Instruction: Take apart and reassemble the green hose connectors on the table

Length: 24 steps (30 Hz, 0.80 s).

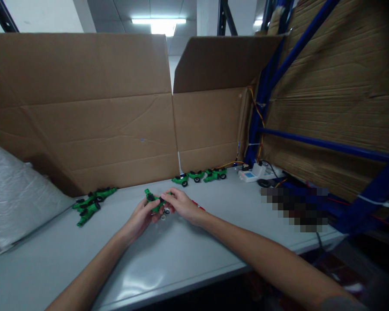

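Green toy (151, 197) is pinched by left hand (144, 212) and right hand (182, 204), both curled, presumably for steadiness; similar toys (195, 175) are placed beyond the right.

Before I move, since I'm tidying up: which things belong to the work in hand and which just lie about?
Likely the work:
- green toy in left hand and right hand
- similar green toys, left and back

Seemingly just lying about:
- white sack
- power strip
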Tool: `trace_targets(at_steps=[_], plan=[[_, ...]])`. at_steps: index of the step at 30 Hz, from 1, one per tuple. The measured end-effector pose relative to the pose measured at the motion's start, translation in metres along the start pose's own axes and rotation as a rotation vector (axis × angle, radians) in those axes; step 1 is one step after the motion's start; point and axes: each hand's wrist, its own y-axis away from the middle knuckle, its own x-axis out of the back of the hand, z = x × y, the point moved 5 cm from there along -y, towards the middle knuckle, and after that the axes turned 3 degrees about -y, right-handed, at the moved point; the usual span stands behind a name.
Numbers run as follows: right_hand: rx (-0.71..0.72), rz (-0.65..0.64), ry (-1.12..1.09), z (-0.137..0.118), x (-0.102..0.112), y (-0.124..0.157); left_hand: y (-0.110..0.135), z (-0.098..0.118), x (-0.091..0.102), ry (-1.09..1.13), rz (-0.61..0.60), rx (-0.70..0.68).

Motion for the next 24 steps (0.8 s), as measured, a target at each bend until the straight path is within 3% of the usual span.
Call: trace_targets(at_steps=[11, 24], plan=[[0.014, 0.026, 0.021, 0.0028, 0.0026, -0.0009, -0.0003, 0.0018, -0.0021, -0.031, 0.020, -0.011], [0.035, -0.028, 0.002, -0.0013, 0.0005, 0.0029, 0.0035, 0.0022, -0.0075, 0.031, 0.036, -0.003]])
